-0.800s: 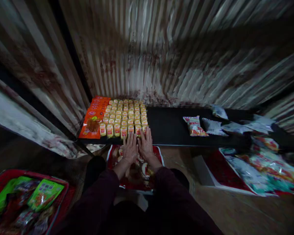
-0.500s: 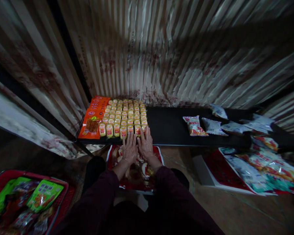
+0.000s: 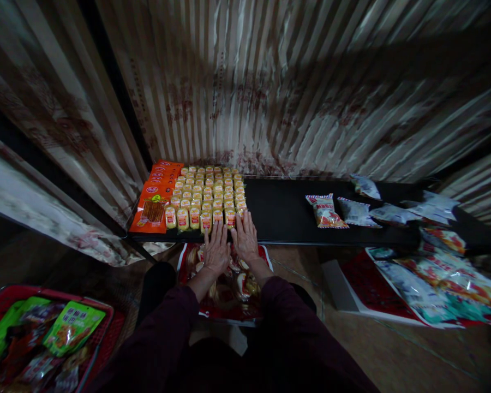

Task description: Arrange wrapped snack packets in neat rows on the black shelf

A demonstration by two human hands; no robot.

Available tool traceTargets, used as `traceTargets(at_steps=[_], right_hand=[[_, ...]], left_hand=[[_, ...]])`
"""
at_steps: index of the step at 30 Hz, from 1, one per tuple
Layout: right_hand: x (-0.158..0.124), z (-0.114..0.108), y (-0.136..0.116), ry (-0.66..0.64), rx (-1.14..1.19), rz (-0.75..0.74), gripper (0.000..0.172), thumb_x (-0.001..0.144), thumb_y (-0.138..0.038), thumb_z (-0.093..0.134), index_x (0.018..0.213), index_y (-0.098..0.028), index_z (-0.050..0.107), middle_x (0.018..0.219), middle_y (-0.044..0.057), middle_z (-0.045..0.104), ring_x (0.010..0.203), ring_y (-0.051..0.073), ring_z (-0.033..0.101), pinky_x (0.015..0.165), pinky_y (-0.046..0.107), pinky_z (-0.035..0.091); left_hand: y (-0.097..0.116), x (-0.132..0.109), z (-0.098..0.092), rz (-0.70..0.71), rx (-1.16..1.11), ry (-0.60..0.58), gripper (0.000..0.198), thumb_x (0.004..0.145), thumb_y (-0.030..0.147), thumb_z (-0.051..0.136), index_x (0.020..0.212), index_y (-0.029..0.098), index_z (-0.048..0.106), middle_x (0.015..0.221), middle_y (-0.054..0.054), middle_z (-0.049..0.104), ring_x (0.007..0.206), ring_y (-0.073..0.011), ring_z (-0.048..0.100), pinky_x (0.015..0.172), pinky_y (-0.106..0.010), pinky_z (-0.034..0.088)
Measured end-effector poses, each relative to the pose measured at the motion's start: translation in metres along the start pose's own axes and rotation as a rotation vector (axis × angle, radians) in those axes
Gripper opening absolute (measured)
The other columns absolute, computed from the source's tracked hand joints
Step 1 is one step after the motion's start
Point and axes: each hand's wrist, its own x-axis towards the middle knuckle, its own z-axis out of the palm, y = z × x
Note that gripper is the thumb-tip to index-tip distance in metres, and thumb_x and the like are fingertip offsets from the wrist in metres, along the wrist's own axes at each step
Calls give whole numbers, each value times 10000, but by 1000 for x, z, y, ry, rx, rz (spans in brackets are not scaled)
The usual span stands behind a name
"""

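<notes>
My left hand (image 3: 216, 249) and my right hand (image 3: 245, 239) lie side by side, fingers stretched out flat, at the front edge of a low black shelf (image 3: 286, 213). Their fingertips touch the front row of small yellow wrapped snacks (image 3: 207, 194), which stand in several neat rows on the shelf's left part. Orange flat packets (image 3: 157, 191) lie stacked left of those rows. Under my wrists sits a red box (image 3: 225, 286) with more wrapped snacks inside. Neither hand holds anything.
On the shelf's right part lie a red-and-white packet (image 3: 325, 210) and several silvery packets (image 3: 376, 210). A large printed bag (image 3: 429, 284) lies on the floor at right. A red basket (image 3: 45, 338) of green and dark packets stands lower left. A corrugated metal wall (image 3: 270, 82) rises behind.
Both hands have shifted very slightly along the front row; the right hand sits a touch higher. Nothing was picked up or let go.
</notes>
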Motion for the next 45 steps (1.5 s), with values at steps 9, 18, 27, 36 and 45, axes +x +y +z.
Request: traceTargets(at_steps=[9, 18, 27, 36, 45], right_hand=[[3, -2, 0, -25, -11, -1, 514, 989, -325, 305, 1474, -156, 305, 1595, 172, 66, 1475, 286, 36, 1104, 482, 287], [4, -4, 3, -24, -9, -2, 508, 978, -301, 337, 1473, -187, 312, 1604, 138, 38, 1476, 277, 34, 1114, 472, 277], [4, -6, 3, -57, -33, -17, 522, 979, -308, 327, 1481, -171, 289, 1600, 148, 66, 1475, 271, 64, 1105, 474, 292], [3, -4, 0, -25, -4, -1, 537, 978, -316, 311, 1490, -164, 260, 1595, 157, 98, 1473, 270, 73, 1100, 468, 292], [2, -3, -7, -12, -16, 6, 560, 976, -305, 325, 1507, -169, 208, 1602, 143, 47, 1476, 272, 33, 1115, 484, 277]], left_hand=[[2, 1, -4, -6, 5, -24, 573, 914, 255, 368, 1466, 119, 296, 1559, -135, 245, 1469, -253, 109, 1183, -555, 127], [3, 2, -4, -15, 2, -10, 576, 918, 266, 373, 1473, 137, 287, 1568, -132, 220, 1469, -256, 111, 1181, -549, 139], [3, 2, -4, 2, 10, -23, 585, 911, 260, 382, 1471, 123, 284, 1565, -142, 224, 1470, -257, 101, 1185, -552, 111], [2, 2, -4, -20, 9, -27, 589, 898, 243, 394, 1470, 140, 297, 1573, -119, 203, 1472, -245, 94, 1188, -543, 113], [-3, 1, 4, 5, 22, -38, 608, 886, 211, 401, 1477, 132, 286, 1566, -125, 222, 1471, -243, 94, 1187, -554, 85]])
